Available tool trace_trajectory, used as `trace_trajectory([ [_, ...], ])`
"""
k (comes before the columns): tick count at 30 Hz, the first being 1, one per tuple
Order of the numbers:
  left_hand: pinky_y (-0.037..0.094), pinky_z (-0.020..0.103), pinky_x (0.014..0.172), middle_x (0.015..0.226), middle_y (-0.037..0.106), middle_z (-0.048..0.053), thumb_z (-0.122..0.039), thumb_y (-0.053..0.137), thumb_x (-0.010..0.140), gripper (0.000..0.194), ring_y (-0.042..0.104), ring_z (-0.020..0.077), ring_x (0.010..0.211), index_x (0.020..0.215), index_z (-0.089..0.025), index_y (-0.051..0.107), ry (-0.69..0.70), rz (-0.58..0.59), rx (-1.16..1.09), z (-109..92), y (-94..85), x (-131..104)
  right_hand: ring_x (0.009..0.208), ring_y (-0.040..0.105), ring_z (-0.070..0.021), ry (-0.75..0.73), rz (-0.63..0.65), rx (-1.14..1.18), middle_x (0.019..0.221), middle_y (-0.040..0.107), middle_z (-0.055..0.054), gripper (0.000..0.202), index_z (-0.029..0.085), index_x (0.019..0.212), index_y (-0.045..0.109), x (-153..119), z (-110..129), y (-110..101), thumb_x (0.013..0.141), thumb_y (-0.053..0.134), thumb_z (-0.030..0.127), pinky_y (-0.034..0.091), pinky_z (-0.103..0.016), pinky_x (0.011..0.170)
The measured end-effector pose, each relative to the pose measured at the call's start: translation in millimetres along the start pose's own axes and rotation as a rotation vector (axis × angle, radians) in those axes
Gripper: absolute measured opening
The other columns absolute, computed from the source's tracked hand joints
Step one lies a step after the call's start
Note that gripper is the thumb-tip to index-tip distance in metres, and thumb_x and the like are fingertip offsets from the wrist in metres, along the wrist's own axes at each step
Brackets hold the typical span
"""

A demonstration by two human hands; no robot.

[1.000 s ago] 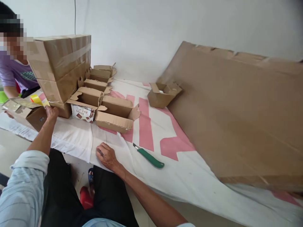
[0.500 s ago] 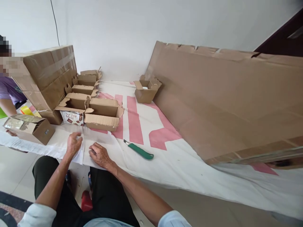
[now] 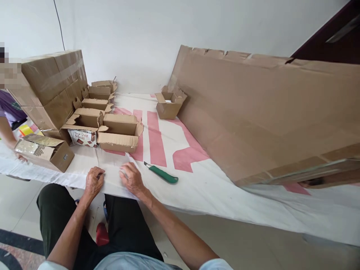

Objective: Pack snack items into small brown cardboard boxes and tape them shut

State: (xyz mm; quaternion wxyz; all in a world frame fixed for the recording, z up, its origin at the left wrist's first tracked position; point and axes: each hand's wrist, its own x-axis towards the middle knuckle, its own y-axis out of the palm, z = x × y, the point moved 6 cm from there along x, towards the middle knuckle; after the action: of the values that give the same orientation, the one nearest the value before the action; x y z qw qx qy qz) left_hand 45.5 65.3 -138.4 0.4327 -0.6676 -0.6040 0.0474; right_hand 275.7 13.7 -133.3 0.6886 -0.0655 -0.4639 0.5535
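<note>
My left hand [image 3: 95,182] rests at the table's front edge on the white cloth [image 3: 109,180], its fingers curled in and nothing visible in them. To its right, my right hand [image 3: 133,180] is over the same cloth, fingers loosely bent and a little apart, slightly blurred, and holding nothing I can see. Just right of that hand lies a green-handled utility knife [image 3: 161,173] with its blade out, pointing left. Beyond my hands stand an open cardboard box [image 3: 118,141] and a white packet marked "Super Meal" [image 3: 82,138].
Several open boxes line up behind the packet, beside a stack of taped cartons [image 3: 53,86]. At left, a co-worker's hand [image 3: 21,157] touches a small carton [image 3: 45,152]. Another open box [image 3: 168,108] stands farther back, against a large cardboard panel [image 3: 253,120] covering the right.
My right hand has moved right, closer to the knife, and its fingers have loosened. My left hand has curled up more. The small carton at left has shifted to the right.
</note>
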Motion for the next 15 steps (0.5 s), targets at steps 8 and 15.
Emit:
trace_trajectory([
  [8, 0.064, 0.04, 0.092, 0.091, 0.082, 0.008, -0.01, 0.061, 0.09, 0.027, 0.078, 0.0278, 0.094, 0.091, -0.024, 0.083, 0.033, -0.055, 0.004, 6, 7.0, -5, 0.112, 0.064, -0.0352, 0.261, -0.017, -0.504, 0.122, 0.074, -0.016, 0.022, 0.021, 0.124, 0.073, -40, -103, -99, 0.106, 0.067, 0.034, 0.051, -0.046, 0.095],
  [15, 0.064, 0.041, 0.091, 0.09, 0.081, 0.008, -0.012, 0.06, 0.09, 0.026, 0.078, 0.0282, 0.092, 0.089, -0.025, 0.083, 0.06, -0.056, 0.002, 5, 6.3, -4, 0.104, 0.064, -0.0312, 0.286, 0.057, -0.545, 0.107, 0.072, -0.011, 0.013, 0.024, 0.108, 0.071, -69, -126, -106, 0.11, 0.061, 0.033, 0.048, -0.041, 0.092],
])
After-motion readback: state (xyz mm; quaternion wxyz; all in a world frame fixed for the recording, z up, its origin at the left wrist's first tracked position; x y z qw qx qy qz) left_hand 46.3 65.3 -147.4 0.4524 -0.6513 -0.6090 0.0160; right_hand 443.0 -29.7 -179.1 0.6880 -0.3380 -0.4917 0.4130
